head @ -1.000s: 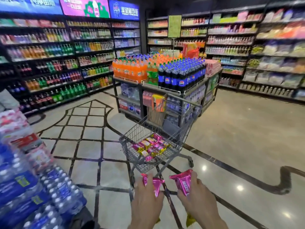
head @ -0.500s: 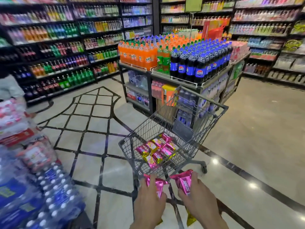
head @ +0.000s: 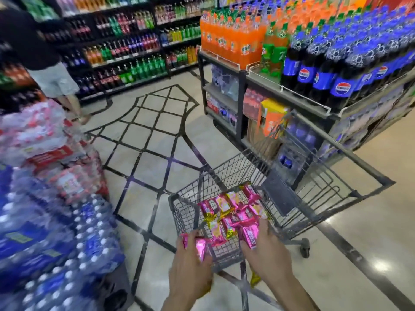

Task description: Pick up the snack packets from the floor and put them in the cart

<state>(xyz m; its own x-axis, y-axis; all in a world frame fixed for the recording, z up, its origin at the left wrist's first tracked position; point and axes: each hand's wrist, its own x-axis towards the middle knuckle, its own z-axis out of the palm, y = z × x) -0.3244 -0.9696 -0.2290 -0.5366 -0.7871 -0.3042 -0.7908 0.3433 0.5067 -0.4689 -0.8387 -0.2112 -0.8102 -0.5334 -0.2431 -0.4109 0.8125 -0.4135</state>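
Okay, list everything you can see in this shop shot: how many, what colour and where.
shopping cart: one, grey wire, centre foreground
snack packets in cart: a pile, pink and gold, cart bottom
left-hand snack packet: at least one, pink, at cart's near-left rim
right-hand snack packet: one, pink, above the pile
orange soda bottles: many, orange, stand top, left
7Up bottles: several, green, beside the orange
Pepsi bottles: many, dark with blue labels, stand top, right
display stand: one, grey, behind cart
bottled-water packs: stacked, blue and red labels, left edge
drinks shelves: mixed colours, back wall
bystander: one, dark top, pale shorts, upper left
left hand: grips its packet
right hand: grips its packet
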